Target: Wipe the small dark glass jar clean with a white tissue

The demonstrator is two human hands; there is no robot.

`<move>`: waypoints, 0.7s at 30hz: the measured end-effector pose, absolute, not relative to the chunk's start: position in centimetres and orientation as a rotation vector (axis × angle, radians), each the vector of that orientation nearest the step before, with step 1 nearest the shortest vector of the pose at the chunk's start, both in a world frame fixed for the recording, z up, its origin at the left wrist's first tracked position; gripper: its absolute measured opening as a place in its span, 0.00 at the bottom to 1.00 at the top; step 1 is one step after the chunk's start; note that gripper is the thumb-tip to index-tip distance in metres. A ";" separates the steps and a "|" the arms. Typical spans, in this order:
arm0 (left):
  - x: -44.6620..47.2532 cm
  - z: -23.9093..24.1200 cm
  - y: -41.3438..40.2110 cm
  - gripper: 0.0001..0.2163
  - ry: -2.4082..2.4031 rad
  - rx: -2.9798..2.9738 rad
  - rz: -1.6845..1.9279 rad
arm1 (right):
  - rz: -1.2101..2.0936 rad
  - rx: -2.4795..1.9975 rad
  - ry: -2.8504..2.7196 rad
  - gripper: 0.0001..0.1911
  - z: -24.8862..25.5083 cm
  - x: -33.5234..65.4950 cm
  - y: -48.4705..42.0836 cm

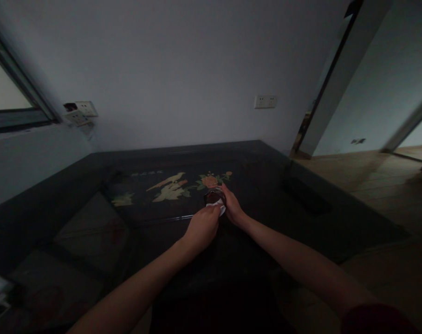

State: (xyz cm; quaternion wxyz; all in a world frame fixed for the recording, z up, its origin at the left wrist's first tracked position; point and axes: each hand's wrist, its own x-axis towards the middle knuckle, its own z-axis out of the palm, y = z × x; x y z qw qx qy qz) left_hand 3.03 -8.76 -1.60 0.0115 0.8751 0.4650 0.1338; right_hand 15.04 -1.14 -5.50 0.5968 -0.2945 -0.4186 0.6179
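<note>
A small glass [213,195] is held down on the dark table [273,185], just right of the painted bird [171,180] and close by the orange flower [210,180] next to that bird. The right hand [232,206] is curled round the glass on the side away from the bird, fingers clamped to its wall. The left hand [203,226] is closed on a white cloth [222,209] - pressed to the near side of the glass, with the hand just below and touching. The glass's contents cannot be made out in the dimness.
</note>
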 end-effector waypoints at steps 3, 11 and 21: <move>3.3 -1.7 -8.6 0.13 1.419 2.454 0.572 | 1.410 -0.688 -1.009 0.24 -5.5 15.1 -1.2; 3.4 -1.5 -8.7 0.10 1.345 2.373 0.652 | 1.444 -0.686 -0.985 0.25 -5.0 15.1 -1.5; 2.8 -1.5 -8.6 0.16 1.473 2.968 0.251 | 1.419 -0.671 -1.020 0.25 -5.5 15.0 -1.1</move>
